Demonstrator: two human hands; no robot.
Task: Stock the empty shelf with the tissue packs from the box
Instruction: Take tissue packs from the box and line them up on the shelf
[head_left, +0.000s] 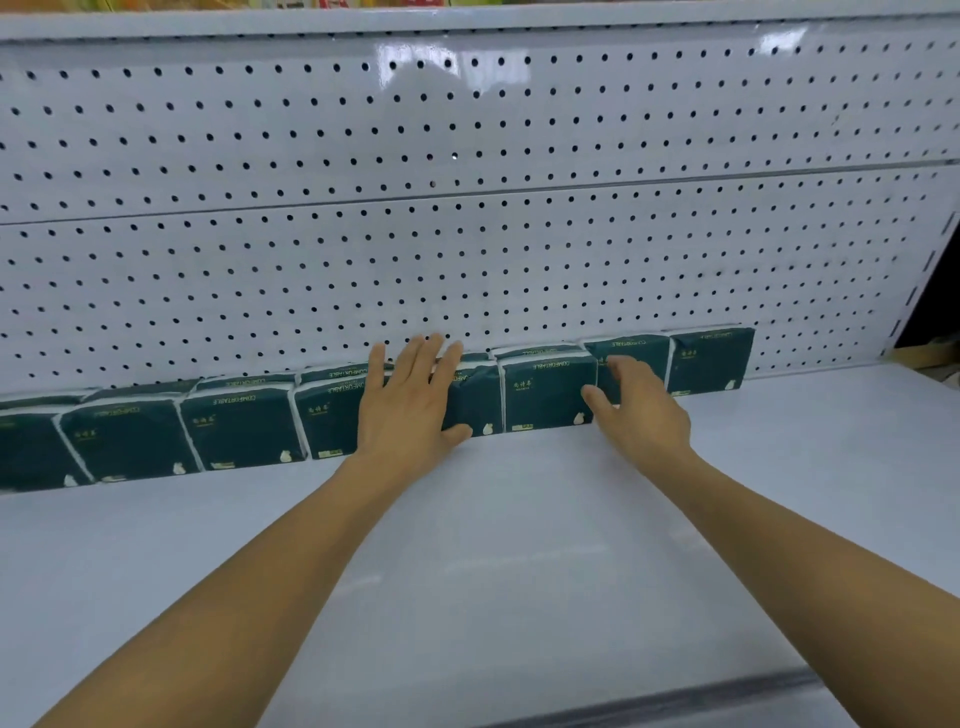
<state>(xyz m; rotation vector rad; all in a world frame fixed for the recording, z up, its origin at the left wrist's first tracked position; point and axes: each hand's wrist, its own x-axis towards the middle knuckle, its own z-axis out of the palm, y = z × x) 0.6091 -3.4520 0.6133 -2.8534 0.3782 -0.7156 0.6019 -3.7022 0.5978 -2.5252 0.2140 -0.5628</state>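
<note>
— Head view shows a row of dark green, plastic-wrapped tissue packs (239, 431) standing against the white perforated metal back panel (467, 208). Where are the hands?

— The left hand (410, 405) lies flat, fingers straight, on the front of one pack near the middle of the row, just in front of the back panel. The right hand (641, 410) is a little to the right of it, fingers loosely bent, touching the front of the next packs; it does not seem to grip anything.

— And the row itself?

— It runs along the foot of the back panel on the white shelf board (493, 545). Some packs seem to stand two deep. The box is not in view.

— How will such a pack handle?

— I judge it light and soft: the wrap is glossy, so probably a bit slippery, and the body gives under pressure. It is not fragile. To carry one, take it by the two short sides, thumb against fingers. To align it, push with a flat palm on the broad front, toward the back panel, so the film does not wrinkle.
</note>
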